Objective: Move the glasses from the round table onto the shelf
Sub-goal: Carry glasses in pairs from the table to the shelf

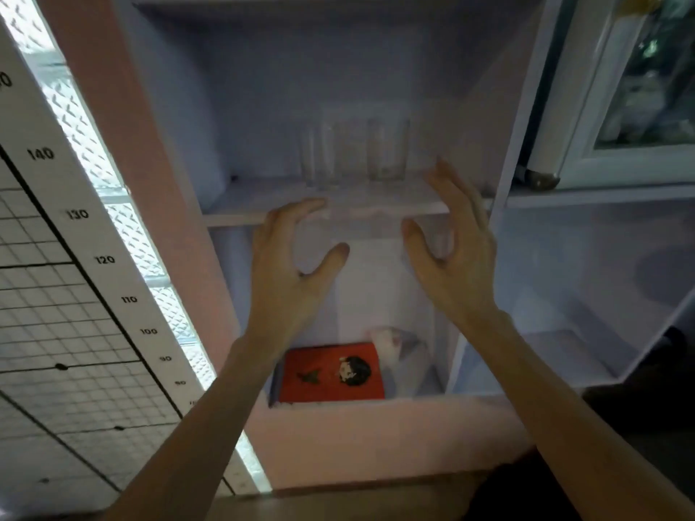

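Three clear tall glasses stand upright in a row on the white shelf board: a left glass, a middle glass and a right glass. My left hand hovers just in front of the shelf's front edge, fingers spread and curved, holding nothing. My right hand is raised at the right end of the shelf, its fingertips close to the right glass, fingers apart and empty. The round table is out of view.
Below the shelf, a lower compartment holds a red box with a small figure on it and a white crumpled item. A height chart leans at the left. A framed glass cabinet stands at the right.
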